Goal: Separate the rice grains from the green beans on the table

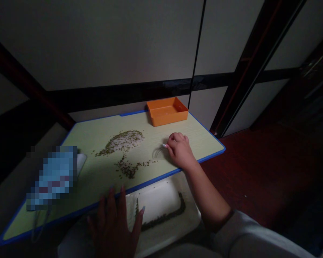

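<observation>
My right hand [179, 148] rests over the right part of the pale yellow tabletop [201, 139], its fingers curled and pinched. A faint, clear curved edge [157, 152] shows beside the fingertips; I cannot make out what it belongs to. To the left lies a spread of small green beans mixed with whitish grains [123, 141]. A smaller patch of dark beans [127, 168] trails toward the hand. My left hand [115, 222] is open, fingers spread, near the table's front edge. Beside it, below the tabletop, a white tray [195, 215] holds dark green beans along its sides.
An orange open box [169, 118] stands at the table's back edge. A blue item, blurred out [55, 175], lies at the left end with a loop hanging off the edge. Cabinet panels [118, 46] rise behind the table; dark red floor [247, 172] lies to the right.
</observation>
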Tool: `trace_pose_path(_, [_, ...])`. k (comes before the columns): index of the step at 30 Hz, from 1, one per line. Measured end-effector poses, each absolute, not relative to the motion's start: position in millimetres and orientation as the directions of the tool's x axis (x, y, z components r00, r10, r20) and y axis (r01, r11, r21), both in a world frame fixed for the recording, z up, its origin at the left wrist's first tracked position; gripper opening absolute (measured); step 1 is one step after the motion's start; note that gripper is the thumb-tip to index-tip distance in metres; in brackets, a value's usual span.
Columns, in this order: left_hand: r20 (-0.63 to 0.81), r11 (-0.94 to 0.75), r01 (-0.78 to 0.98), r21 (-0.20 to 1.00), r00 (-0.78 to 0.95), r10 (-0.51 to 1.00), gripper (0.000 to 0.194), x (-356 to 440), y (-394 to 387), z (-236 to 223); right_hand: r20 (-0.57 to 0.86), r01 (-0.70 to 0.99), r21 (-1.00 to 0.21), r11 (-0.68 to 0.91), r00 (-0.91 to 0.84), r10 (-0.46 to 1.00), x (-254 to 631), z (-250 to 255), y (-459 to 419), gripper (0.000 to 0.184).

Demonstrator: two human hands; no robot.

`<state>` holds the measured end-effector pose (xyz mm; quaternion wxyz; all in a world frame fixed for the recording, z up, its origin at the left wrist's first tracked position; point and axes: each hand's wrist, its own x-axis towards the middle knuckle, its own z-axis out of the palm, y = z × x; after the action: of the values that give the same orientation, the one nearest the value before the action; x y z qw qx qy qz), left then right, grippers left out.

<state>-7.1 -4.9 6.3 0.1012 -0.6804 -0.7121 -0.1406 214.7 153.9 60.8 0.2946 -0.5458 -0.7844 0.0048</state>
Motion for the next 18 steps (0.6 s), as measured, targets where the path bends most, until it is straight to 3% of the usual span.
trace_pose_path(9, [0.360, 0.020, 0.998, 0.064, -0.041, 0.932, 0.070, -7.4, -4.4, 4.9, 0.434, 0.903, -0.265, 0.339, -0.202, 0.878, 215.2, 60.2, 154.1, 0.024])
trace_pose_path(18, [0.353, 0.028, 0.997, 0.074, -0.052, 0.934, 0.070, -6.7, -4.7, 5.1, 0.441, 0.870, -0.231, 0.435, -0.305, 0.844, 214.9, 59.4, 153.6, 0.026])
